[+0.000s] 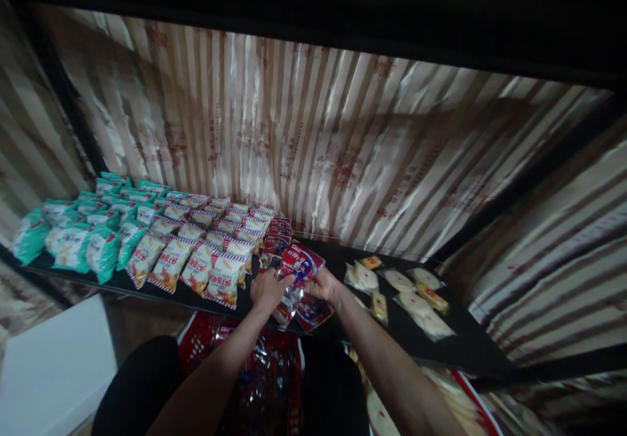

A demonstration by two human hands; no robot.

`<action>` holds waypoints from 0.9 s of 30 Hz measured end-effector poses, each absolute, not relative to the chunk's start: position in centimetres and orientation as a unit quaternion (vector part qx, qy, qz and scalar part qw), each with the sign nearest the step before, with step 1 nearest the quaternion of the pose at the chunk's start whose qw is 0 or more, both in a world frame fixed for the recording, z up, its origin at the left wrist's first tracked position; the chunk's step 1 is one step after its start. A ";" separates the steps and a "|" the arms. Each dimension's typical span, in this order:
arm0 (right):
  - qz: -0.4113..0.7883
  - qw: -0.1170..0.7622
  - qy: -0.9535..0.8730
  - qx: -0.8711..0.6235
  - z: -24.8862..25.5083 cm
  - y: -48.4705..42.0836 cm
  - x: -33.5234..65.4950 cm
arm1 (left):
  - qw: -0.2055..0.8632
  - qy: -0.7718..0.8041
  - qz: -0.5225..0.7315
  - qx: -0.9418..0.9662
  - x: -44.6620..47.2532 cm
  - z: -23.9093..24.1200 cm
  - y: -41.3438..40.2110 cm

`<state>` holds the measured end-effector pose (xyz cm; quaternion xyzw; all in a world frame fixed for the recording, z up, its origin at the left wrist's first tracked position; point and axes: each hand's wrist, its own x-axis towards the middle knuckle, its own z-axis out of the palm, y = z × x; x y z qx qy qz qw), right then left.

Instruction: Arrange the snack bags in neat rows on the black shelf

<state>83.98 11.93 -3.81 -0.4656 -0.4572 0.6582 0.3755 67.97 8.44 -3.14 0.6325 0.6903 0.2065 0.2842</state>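
Both my hands are on a red snack packet (300,260) with a clear lower part, held above the black shelf (313,243). My left hand (268,290) grips its left side, thumb laid across the front. On the right edge, my right hand (321,287) is closed round the same packet. Another red packet (312,312) lies just below, partly hidden by my hands. Behind my left hand, a row of similar red packets (277,235) runs back toward the curtain.
White-and-orange snack bags (196,253) and teal bags (102,253) fill the shelf's left. Round flat packs (416,302) and small yellow packs (379,307) lie at right. Below stand a red basket (189,341) of packets and a white box (56,364). A dark beam (313,12) crosses overhead.
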 end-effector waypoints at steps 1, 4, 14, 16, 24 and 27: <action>0.675 0.382 -0.427 -0.464 -4.3 11.8 83.5 | 0.295 0.698 0.206 0.619 67.7 -3.4 8.5; 0.728 0.404 -0.332 -0.443 -5.6 10.9 82.6 | 0.318 0.717 0.212 0.584 67.1 -4.2 9.0; 0.554 0.488 -0.401 -0.543 -10.1 12.2 81.0 | 0.323 0.739 0.227 0.545 67.9 -6.5 11.3; 0.496 0.501 -0.418 -0.572 -10.4 13.4 81.1 | 0.324 0.733 0.253 0.542 68.2 -6.8 11.8; 0.352 0.461 -0.474 -0.663 -10.9 16.7 80.9 | 0.219 0.710 0.277 0.609 68.9 -8.5 13.7; 0.284 0.397 -0.514 -0.705 -10.8 17.4 80.8 | 0.179 0.702 0.269 0.634 68.9 -9.5 14.2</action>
